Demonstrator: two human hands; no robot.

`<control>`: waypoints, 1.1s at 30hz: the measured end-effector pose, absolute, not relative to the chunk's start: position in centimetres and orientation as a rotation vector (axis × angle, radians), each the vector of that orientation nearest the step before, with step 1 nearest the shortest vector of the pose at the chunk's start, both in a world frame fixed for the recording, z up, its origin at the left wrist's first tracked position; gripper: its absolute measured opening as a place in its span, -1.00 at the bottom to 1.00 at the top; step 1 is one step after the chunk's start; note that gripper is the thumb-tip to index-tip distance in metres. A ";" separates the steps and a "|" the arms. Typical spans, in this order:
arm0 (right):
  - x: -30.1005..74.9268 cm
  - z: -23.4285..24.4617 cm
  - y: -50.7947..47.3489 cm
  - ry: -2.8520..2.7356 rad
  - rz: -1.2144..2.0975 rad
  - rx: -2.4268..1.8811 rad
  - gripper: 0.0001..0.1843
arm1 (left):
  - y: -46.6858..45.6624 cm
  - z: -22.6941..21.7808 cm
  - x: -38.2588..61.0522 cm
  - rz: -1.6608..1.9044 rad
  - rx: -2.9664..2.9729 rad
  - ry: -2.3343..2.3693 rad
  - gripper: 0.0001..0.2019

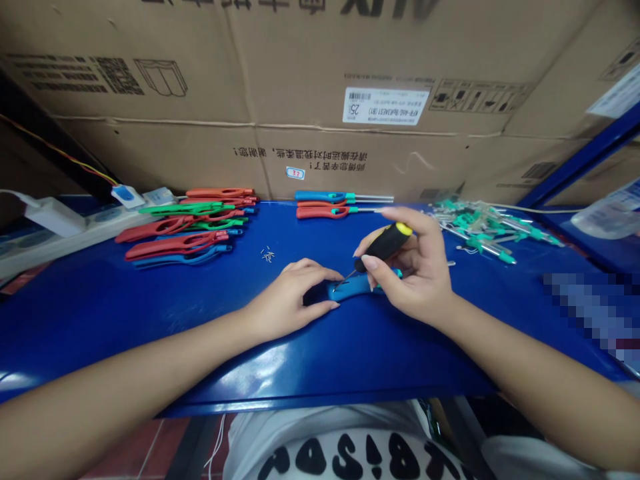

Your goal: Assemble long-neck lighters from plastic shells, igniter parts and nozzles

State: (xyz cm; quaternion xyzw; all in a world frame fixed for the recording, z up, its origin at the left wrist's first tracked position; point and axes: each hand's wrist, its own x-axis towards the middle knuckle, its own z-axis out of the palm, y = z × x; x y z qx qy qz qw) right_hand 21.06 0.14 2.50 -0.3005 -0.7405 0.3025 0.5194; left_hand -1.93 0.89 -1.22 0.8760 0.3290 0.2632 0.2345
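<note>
A blue long-nosed lighter (354, 287) with a green part near its front lies flat on the blue table. At its rear end, my left hand (285, 301) pinches it between thumb and forefinger. My right hand (423, 280) is wrapped round the black and yellow handle of a screwdriver (384, 249), which is tilted. The thin shaft points down to the left, its tip at the lighter's rear part. Whether the tip sits in a screw is too small to tell. Right fingers cover part of the lighter's front. Several small screws (269, 255) lie loose beyond my left hand.
Red, green and blue lighter casings (175, 247) are piled at left, beside a power strip (107, 227) with plugs. Several lighters with metal tubes (325, 212) lie at the back middle. Green-tipped metal tubes (493, 233) are heaped at right. A large cardboard box (300, 87) walls off the back.
</note>
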 end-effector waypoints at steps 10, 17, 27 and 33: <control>21.1 2.8 -0.3 -1.886 0.723 -0.658 -0.32 | 0.7 -0.8 -1.7 0.691 2.366 0.925 -0.75; 21.1 3.0 -0.5 -1.895 0.684 -0.674 -0.33 | 0.7 -0.8 -1.7 0.671 2.370 0.908 -0.77; 21.2 3.1 -0.5 -1.897 0.674 -0.652 -0.31 | 0.7 -0.8 -1.7 0.671 2.372 0.888 -0.77; 21.3 3.2 -0.5 -1.921 0.669 -0.660 -0.29 | 0.7 -0.8 -1.7 0.666 2.375 0.890 -0.78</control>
